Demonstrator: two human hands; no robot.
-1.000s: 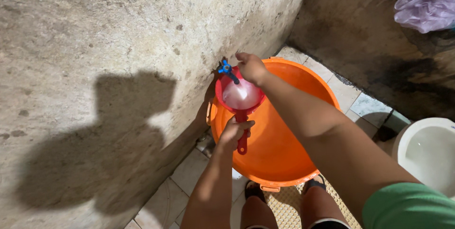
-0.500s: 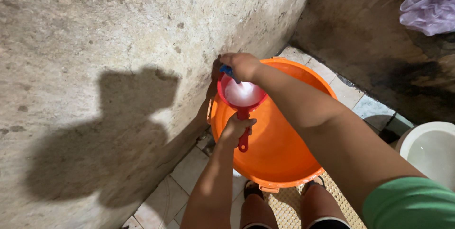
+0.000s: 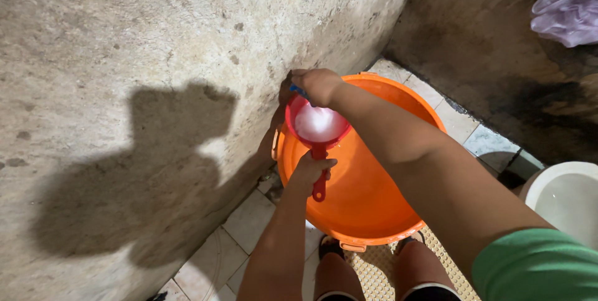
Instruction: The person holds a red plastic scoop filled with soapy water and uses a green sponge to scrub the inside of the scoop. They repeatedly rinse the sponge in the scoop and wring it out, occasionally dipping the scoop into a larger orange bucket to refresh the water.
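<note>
- Head view: left hand clenched round the handle of a small red plastic scoop with a round bowl, held out over a large round orange plastic basin.
- Right hand at 12 o'clock of the scoop, fingers closed over a small blue tap set in the rough grey concrete wall (tap mostly hidden by the hand).
- Progress, judged: filling is under way. Scoop bowl shows frothy white water, looks near full; nothing tipped out yet as far as visible.
- Containers: orange basin interior appears bare and dry (no water line seen). It stands on a tiled floor against the wall.
- White rounded vessel at 3 o'clock of the basin, well apart; contents cannot be told.
- Pale purple plastic bag at 1 o'clock, far off.
</note>
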